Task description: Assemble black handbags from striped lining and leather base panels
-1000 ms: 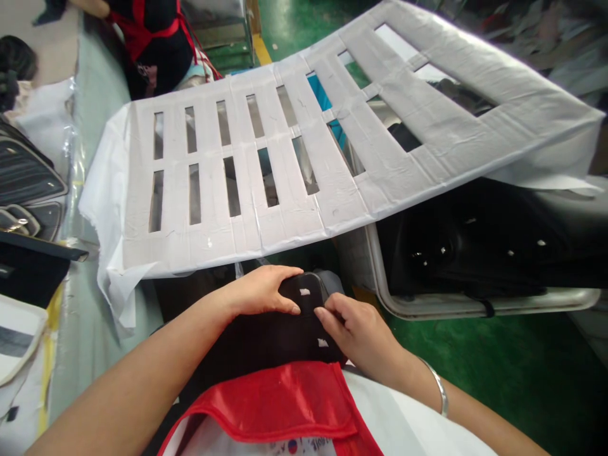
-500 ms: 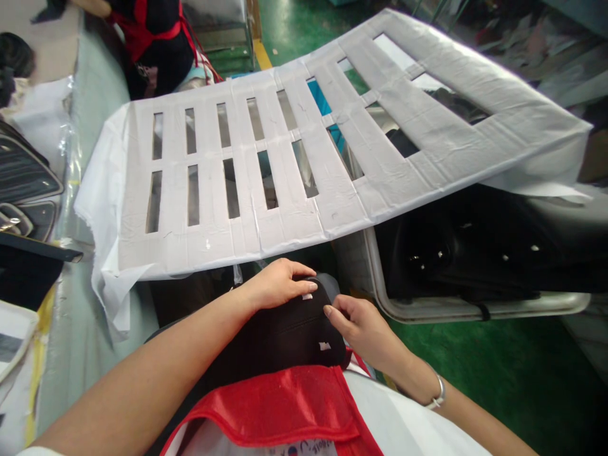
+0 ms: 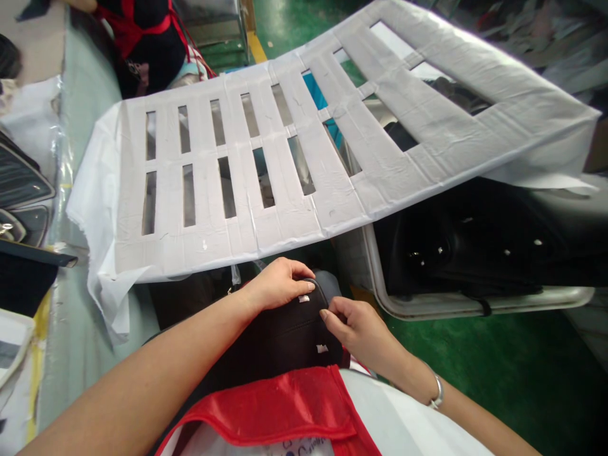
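A black bag piece (image 3: 294, 332) lies across my lap, with a stitched seam and two small pale tabs on its surface. My left hand (image 3: 282, 283) is closed over its far edge, thumb on top beside one tab and the other fingers curled over the rim. At the right edge, my right hand (image 3: 349, 320) pinches the border between thumb and bent forefinger. The underside of the piece and its left part are hidden by my left forearm and the red-trimmed apron (image 3: 285, 402).
A white-covered slotted board (image 3: 285, 221) spans just beyond my hands. Right of it, a white bin (image 3: 380, 285) holds black pieces (image 3: 475, 247) with small shiny bits. A grey-green worktable (image 3: 85, 221) runs along the left. A co-worker (image 3: 142, 44) in a red-strapped apron is at the far left.
The view has shifted slightly, so the scene sits a little differently in frame. Both hands keep their hold on the black bag piece with hardly any movement.
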`<action>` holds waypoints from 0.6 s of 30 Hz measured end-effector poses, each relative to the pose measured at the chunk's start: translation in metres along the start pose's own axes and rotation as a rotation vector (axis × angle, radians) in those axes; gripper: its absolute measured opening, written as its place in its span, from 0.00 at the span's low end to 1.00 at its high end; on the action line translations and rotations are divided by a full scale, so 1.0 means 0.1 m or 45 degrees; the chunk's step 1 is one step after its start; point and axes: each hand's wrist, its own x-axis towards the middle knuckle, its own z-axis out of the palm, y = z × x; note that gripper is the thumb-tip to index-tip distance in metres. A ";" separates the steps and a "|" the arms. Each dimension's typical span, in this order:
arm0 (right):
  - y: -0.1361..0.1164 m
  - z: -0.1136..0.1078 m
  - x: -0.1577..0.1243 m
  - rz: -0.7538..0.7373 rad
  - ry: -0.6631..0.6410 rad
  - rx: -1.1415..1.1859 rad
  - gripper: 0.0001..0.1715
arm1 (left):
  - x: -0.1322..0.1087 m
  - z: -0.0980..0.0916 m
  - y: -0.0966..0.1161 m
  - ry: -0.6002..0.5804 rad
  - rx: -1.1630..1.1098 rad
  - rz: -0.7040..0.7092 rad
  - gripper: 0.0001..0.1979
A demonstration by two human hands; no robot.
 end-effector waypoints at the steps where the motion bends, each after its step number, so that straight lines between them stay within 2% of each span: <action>1: 0.00 0.00 -0.01 -0.005 0.020 -0.003 0.19 | 0.01 0.01 0.00 0.011 0.026 0.013 0.15; 4: 0.04 0.02 -0.08 0.017 0.043 0.017 0.22 | 0.01 0.02 -0.01 0.038 0.134 0.038 0.15; 7: 0.12 0.05 -0.22 0.054 -0.023 0.094 0.25 | -0.01 0.02 -0.03 0.058 0.242 0.081 0.16; 13: 0.24 0.14 -0.51 0.099 -0.117 0.360 0.18 | -0.04 0.03 -0.03 0.054 0.374 0.122 0.18; 18: 0.21 0.24 -0.60 0.176 -0.117 0.543 0.20 | -0.06 0.04 0.02 0.001 0.368 0.108 0.17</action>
